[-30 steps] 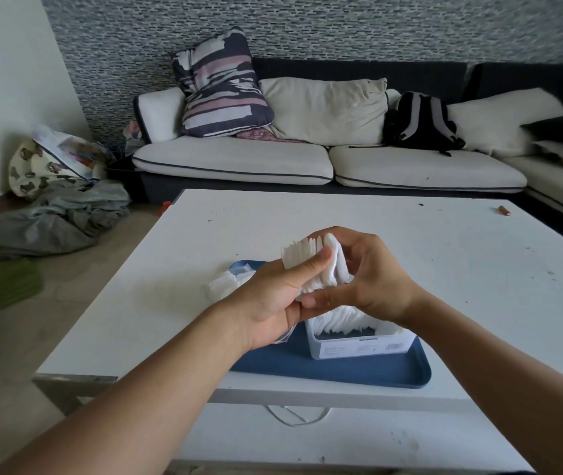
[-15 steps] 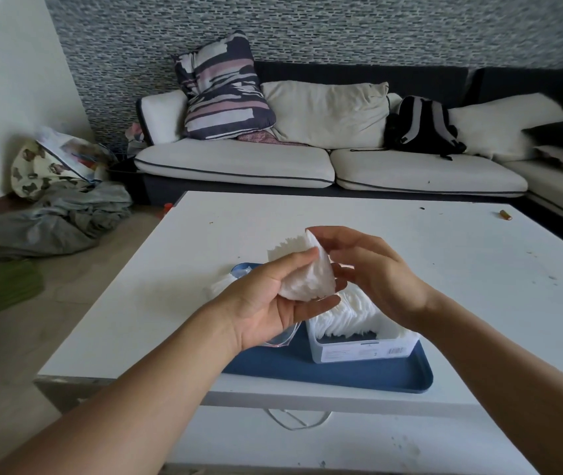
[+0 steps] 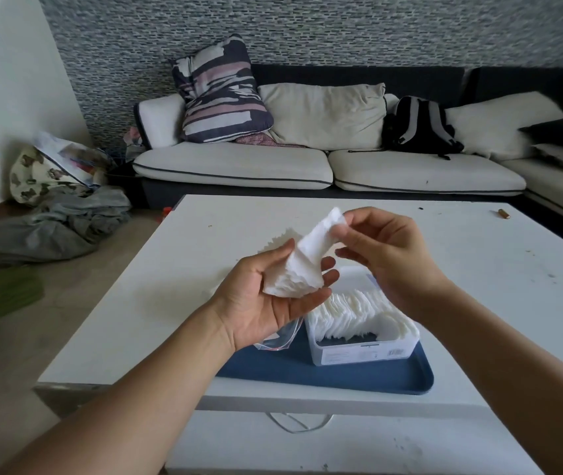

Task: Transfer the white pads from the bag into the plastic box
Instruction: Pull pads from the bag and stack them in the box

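The left hand (image 3: 266, 296) cradles a loose stack of pads (image 3: 293, 275) on curled fingers above the surface (image 3: 225, 228), at 10 o'clock from the box (image 3: 362, 347), while the right hand (image 3: 386, 248) pinches the top pad's corner. That peel could fan the stack and spill pads beside the box or onto the tray (image 3: 376, 378). The lifted pad's long axis runs from the palm toward 1 o'clock, free corner up.

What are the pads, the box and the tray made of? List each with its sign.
Pads: soft white cotton or nonwoven, matte, fuzzy edges, probably.
Box: translucent frosted plastic; the pads inside show dimly through its wall.
Tray: blue, smooth, matte, likely plastic.
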`<state>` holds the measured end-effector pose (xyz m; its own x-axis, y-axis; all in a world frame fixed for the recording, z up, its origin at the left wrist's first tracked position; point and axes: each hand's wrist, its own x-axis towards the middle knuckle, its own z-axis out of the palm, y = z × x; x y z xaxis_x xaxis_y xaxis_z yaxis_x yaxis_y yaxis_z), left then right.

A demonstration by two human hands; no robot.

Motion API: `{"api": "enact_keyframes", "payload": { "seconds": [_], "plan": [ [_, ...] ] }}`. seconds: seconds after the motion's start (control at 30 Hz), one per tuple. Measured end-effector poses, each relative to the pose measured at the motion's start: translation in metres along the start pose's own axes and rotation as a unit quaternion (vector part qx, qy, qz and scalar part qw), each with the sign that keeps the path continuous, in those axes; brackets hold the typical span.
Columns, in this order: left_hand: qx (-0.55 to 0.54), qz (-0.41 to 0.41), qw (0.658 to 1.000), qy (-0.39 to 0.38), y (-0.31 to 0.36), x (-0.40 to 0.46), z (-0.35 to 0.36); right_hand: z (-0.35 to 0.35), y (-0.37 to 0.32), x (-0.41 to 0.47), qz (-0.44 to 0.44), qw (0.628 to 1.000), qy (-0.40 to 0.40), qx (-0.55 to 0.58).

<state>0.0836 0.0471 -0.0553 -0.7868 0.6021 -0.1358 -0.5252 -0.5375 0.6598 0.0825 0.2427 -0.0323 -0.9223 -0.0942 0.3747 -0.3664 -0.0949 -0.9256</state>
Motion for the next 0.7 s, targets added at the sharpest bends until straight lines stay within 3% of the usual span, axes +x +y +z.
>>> {"api": "enact_keyframes", "payload": {
  "seconds": [0.07, 0.17, 0.33, 0.7],
  "plan": [
    [0.004, 0.001, 1.000, -0.012, 0.0011, -0.0007, 0.0000, -0.0059, -0.0052, 0.0009, 0.038, 0.996, -0.048, 0.065],
    [0.018, -0.011, 0.999, -0.042, 0.0009, -0.0025, 0.0033, -0.0063, -0.0040, -0.0011, 0.044, 0.994, -0.091, 0.030],
    [0.020, -0.029, 0.998, -0.057, -0.0020, -0.0012, 0.0069, -0.0049, 0.0001, -0.0005, 0.044, 0.995, -0.061, -0.066],
    [0.015, -0.044, 0.997, -0.063, -0.0031, 0.0021, 0.0033, -0.0040, -0.0009, -0.0033, 0.059, 0.991, -0.082, -0.089]
  ]
}}
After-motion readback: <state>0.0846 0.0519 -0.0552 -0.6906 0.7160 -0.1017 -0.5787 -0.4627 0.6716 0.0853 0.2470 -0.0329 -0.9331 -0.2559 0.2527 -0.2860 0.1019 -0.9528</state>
